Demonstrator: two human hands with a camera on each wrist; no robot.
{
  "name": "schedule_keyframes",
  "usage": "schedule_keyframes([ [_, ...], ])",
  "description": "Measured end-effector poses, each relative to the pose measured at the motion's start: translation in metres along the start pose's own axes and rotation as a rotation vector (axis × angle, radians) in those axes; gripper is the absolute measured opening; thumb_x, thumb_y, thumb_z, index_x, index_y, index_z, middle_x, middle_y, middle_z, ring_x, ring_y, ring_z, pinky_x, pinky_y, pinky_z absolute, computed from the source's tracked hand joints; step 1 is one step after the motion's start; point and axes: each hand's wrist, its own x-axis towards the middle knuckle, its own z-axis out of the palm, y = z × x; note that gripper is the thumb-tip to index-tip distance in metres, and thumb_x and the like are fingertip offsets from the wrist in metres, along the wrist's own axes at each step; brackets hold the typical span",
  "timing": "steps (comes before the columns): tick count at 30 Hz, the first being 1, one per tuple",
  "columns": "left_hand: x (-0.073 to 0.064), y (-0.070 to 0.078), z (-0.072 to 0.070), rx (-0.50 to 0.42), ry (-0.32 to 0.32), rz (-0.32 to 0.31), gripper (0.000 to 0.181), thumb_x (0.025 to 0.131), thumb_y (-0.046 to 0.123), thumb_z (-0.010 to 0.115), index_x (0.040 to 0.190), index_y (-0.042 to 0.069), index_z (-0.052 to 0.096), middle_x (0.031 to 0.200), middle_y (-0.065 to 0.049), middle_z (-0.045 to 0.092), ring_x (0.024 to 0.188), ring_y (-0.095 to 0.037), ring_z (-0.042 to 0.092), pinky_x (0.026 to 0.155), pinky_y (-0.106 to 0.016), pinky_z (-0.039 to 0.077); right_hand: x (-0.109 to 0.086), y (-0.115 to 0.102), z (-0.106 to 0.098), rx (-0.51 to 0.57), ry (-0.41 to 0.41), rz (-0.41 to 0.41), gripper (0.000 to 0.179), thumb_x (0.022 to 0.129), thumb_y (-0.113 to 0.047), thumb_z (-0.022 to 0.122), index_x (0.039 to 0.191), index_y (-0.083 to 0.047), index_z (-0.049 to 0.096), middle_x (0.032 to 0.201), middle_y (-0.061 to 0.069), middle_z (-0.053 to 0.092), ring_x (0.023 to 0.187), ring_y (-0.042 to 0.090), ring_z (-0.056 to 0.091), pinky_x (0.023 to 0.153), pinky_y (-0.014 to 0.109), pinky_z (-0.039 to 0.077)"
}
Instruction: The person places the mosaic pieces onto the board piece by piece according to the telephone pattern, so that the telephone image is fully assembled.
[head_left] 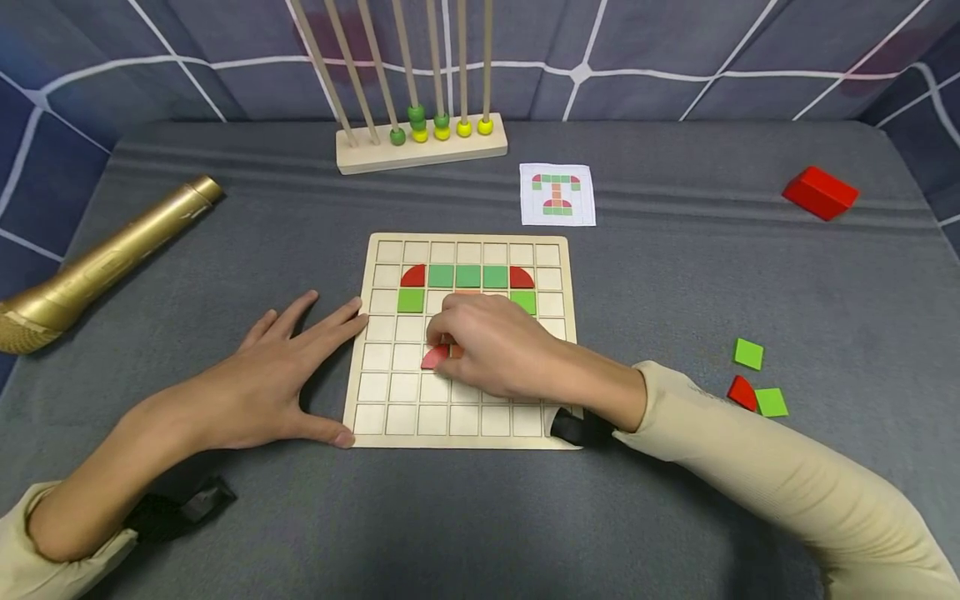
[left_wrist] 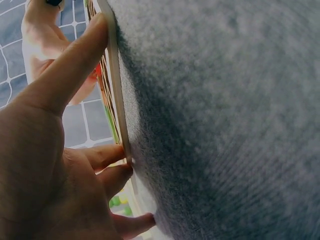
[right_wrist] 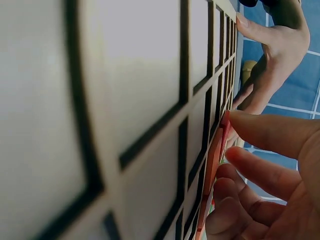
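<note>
A wooden grid board (head_left: pixel 407 421) lies on the grey cloth, with coloured tiles set in its cells. My right hand (head_left: pixel 498 346) is over the middle of the board and pinches a red quarter-circle tile (head_left: pixel 433 359) at a cell. In the right wrist view the thumb presses on that red tile (right_wrist: pixel 226 121), with an orange tile (right_wrist: pixel 212 162) beside it. My left hand (head_left: pixel 262 387) lies spread at the left of the board; its thumb and some fingertips touch the board's edge (left_wrist: pixel 116 75). My right hand hides several cells.
A printed pattern card (head_left: pixel 557 196) lies behind the board, near a bead stand (head_left: pixel 423 154) with upright rods. Two green tiles (head_left: pixel 748 353) and a red tile (head_left: pixel 741 392) lie at the right. A red block (head_left: pixel 821 193) is far right; a gold object (head_left: pixel 112 258) lies left.
</note>
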Motion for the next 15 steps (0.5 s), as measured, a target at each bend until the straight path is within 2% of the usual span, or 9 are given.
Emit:
schedule_keyframes([
  [8, 0.001, 0.0, 0.001, 0.009, -0.002, -0.008, 0.125, 0.063, 0.086, 0.062, 0.16, 0.022, 0.017, 0.165, -0.001, 0.009, 0.147, -0.046, -0.002, 0.104, -0.075, 0.005, -0.004, 0.003, 0.0, 0.027, -0.004, -0.001, 0.011, 0.086, -0.012, 0.072, 0.096, -0.014, 0.076, 0.082, -0.003, 0.056, 0.076, 0.009, 0.047, 0.066, 0.027, 0.041],
  [15, 0.0, 0.001, 0.001, 0.007, 0.0, -0.011, 0.125, 0.063, 0.086, 0.063, 0.16, 0.023, 0.016, 0.165, -0.002, 0.009, 0.147, -0.046, -0.003, 0.104, -0.075, 0.004, -0.016, 0.009, -0.005, 0.123, 0.037, -0.007, 0.015, 0.086, -0.011, 0.074, 0.1, -0.011, 0.076, 0.089, -0.003, 0.058, 0.078, 0.01, 0.05, 0.071, 0.028, 0.044],
])
